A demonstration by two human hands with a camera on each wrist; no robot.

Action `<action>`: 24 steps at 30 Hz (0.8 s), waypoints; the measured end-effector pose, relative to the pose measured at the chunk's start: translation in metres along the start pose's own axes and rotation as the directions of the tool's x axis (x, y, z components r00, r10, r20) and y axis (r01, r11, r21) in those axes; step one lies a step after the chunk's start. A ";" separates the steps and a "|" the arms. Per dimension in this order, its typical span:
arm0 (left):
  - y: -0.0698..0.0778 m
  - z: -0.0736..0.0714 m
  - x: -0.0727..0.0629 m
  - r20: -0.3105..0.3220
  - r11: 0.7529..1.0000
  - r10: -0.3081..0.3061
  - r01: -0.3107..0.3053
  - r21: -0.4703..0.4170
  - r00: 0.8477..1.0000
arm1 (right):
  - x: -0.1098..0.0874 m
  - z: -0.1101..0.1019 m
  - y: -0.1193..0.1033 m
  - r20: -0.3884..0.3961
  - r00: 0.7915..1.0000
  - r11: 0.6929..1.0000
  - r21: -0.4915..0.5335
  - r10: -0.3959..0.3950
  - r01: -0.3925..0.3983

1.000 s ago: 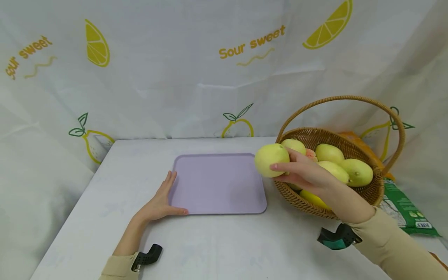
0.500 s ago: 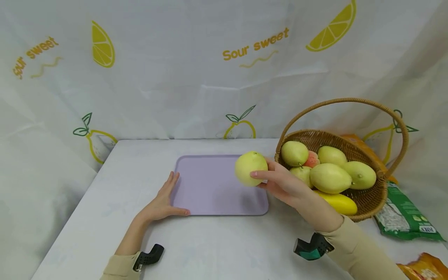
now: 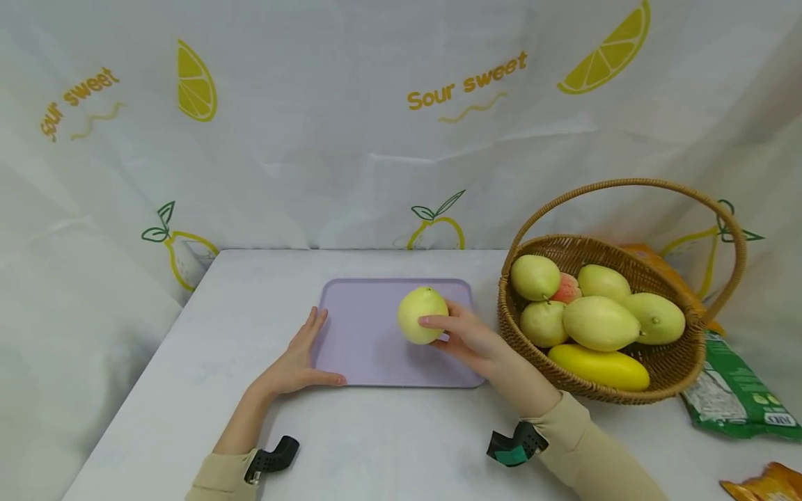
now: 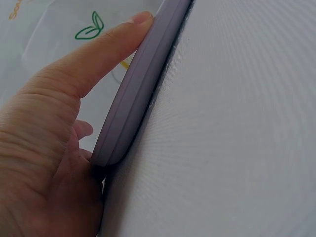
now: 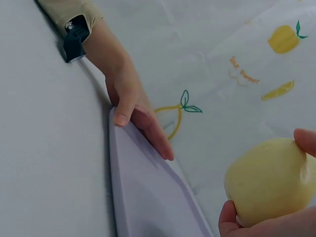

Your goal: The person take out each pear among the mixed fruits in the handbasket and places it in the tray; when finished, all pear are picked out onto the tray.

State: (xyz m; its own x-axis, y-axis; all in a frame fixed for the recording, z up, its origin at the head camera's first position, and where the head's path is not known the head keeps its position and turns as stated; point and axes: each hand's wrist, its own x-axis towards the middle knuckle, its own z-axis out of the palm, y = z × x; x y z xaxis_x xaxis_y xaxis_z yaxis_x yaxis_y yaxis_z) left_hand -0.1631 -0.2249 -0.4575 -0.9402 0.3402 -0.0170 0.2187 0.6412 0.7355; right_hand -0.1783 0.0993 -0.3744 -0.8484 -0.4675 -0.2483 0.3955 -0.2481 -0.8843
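Observation:
My right hand point(image 3: 477, 342) holds a round, pale yellow-green pear point(image 3: 418, 316) between thumb and fingers. The pear hangs above the right half of a flat lilac tray point(image 3: 363, 351), apart from its surface. In the right wrist view the same pear point(image 5: 266, 180) shows a dent near its upper right side. At the tray's left end rests my left hand point(image 3: 291, 365), its fingers straight along the left side and its thumb on the front edge. The left wrist view shows the thumb point(image 4: 106, 49) against the tray's rim point(image 4: 131, 98).
A wicker basket point(image 3: 683, 376) with a tall handle stands right of the tray. In it lie several pale fruits, a pinkish peach point(image 3: 567, 287) and a long yellow fruit point(image 3: 599, 367). Beyond it are a green packet point(image 3: 745, 396) and an orange packet point(image 3: 767, 483).
My right hand has carried the pear leftward and lower, from in front of the basket to above the tray. The left hand keeps its place on the tray. The view has shifted slightly.

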 end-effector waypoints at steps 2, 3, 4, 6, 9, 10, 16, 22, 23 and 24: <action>-0.001 0.000 0.000 0.001 1.000 -0.002 0.002 0.001 1.000 | 0.007 0.002 0.007 -0.021 1.000 1.000 -0.003 0.006 -0.006; -0.001 0.000 0.000 0.002 1.000 -0.002 0.002 0.004 1.000 | 0.011 0.003 0.010 -0.033 0.999 1.000 -0.003 0.009 -0.009; -0.001 0.000 0.000 0.002 1.000 -0.003 0.003 0.002 1.000 | 0.015 0.004 0.014 -0.049 0.999 1.000 0.000 0.010 -0.010; -0.001 0.000 0.000 0.002 1.000 -0.004 0.004 -0.001 1.000 | 0.022 0.006 0.019 -0.075 0.997 1.000 0.005 0.008 -0.008; -0.002 0.001 0.001 0.002 1.000 -0.003 0.003 -0.002 1.000 | 0.034 0.008 0.027 -0.114 0.993 1.000 0.002 -0.008 0.009; -0.002 0.001 0.001 0.003 1.000 -0.004 0.004 -0.004 1.000 | 0.038 0.010 0.029 -0.125 0.992 1.000 -0.002 -0.015 0.014; 0.000 0.001 0.002 0.009 1.000 -0.007 0.007 -0.015 1.000 | 0.057 0.021 0.038 -0.195 0.980 0.999 -0.010 -0.039 0.038; 0.000 -0.001 0.001 0.012 1.000 -0.017 0.017 -0.010 1.000 | 0.073 0.032 0.042 -0.222 0.972 0.996 -0.057 -0.080 0.069; 0.000 -0.001 0.001 0.012 1.000 -0.018 0.019 -0.010 1.000 | 0.076 0.033 0.043 -0.225 0.970 0.995 -0.070 -0.089 0.075; 0.000 -0.001 0.001 0.013 1.000 -0.019 0.019 -0.010 1.000 | 0.079 0.034 0.043 -0.228 0.969 0.994 -0.077 -0.096 0.080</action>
State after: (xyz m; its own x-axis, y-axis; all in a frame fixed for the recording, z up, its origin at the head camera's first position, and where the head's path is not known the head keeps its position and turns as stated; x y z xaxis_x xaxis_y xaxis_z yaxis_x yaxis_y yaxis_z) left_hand -0.1639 -0.2252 -0.4565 -0.9408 0.3368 -0.0393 0.1982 0.6403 0.7421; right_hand -0.2163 0.0225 -0.4188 -0.9402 -0.2355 -0.2459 0.2977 -0.2184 -0.9293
